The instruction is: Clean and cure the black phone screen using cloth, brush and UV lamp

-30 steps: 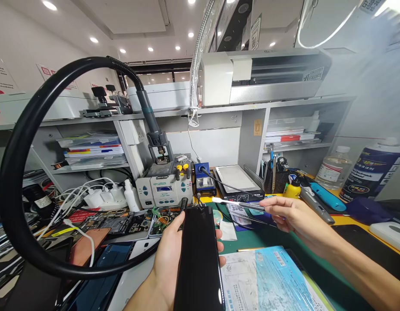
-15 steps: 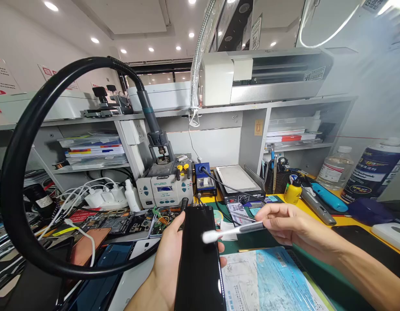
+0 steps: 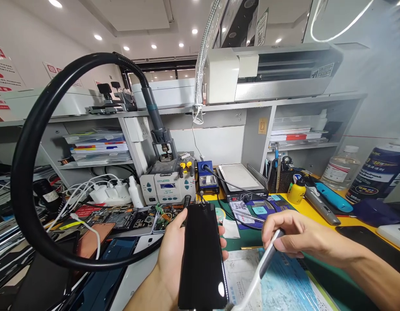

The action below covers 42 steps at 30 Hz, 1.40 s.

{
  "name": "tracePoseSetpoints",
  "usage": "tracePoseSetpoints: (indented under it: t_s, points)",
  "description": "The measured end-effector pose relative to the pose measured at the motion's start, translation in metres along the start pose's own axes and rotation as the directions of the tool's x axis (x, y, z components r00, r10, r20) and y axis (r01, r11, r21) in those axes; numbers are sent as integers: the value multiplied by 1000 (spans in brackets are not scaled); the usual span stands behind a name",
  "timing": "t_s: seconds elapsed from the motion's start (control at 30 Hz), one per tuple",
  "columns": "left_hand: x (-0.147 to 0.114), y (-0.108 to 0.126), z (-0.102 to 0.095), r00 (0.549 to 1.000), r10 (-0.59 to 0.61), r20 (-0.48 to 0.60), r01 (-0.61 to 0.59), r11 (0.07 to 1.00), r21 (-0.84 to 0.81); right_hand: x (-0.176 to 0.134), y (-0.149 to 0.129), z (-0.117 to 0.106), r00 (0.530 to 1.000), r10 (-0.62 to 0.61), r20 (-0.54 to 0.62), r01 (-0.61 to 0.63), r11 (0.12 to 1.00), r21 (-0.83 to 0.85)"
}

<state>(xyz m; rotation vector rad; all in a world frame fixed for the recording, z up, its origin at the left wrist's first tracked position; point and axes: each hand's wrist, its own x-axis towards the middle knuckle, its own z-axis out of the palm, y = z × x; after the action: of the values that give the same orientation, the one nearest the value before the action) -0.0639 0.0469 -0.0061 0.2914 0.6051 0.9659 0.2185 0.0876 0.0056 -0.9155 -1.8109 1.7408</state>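
My left hand (image 3: 172, 250) is wrapped round a smartphone (image 3: 201, 255) with a dark, glossy screen facing me. The thumb presses its left edge and fingertips show along the right. In my right hand (image 3: 298, 235), the fingers close on the grey grip of a white-and-grey toothbrush (image 3: 262, 268). The brush slants down to the left, its head beside the phone's lower right corner and partly cut off by the picture's bottom edge. Whether the bristles touch the phone I cannot tell. Under the brush lies a worn blue-and-white printed sheet (image 3: 284, 285) on a green mat (image 3: 248, 243).
A thick black hose (image 3: 20, 172) loops across the left side down to a hot-air station (image 3: 167, 188). Phones and circuit boards (image 3: 114, 220) crowd the left. A heating plate (image 3: 241, 177) stands behind. At right are a yellow bottle (image 3: 297, 192) and a spray can (image 3: 377, 172).
My right hand has swung the toothbrush from over the phone's upper screen down to its lower right corner. The left hand keeps hold of the phone. The view has shifted slightly.
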Motion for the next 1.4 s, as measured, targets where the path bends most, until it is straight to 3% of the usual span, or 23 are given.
tracePoseSetpoints:
  t_s: [0.5,0.93,1.17,1.27,1.4]
  points:
    - [-4,-1,5,1000,0,-15,0,1000,12,3,2,-4,988,52,-145,-52,999,0]
    - [-2,-3,1,1000,2,-30,-2,1000,18,6,1,-8,935,-2,-354,-14,999,-44]
    - [-6,-3,12,998,-6,-62,5,1000,-19,7,1,-6,924,-35,-381,-6,995,-104]
    - [-6,-3,13,1000,0,-31,-1,1000,-20,8,3,-8,900,-58,-433,-6,989,-145]
    - [-4,-2,8,999,-17,-31,17,1000,-4,12,9,-14,787,-137,-601,-42,961,-275]
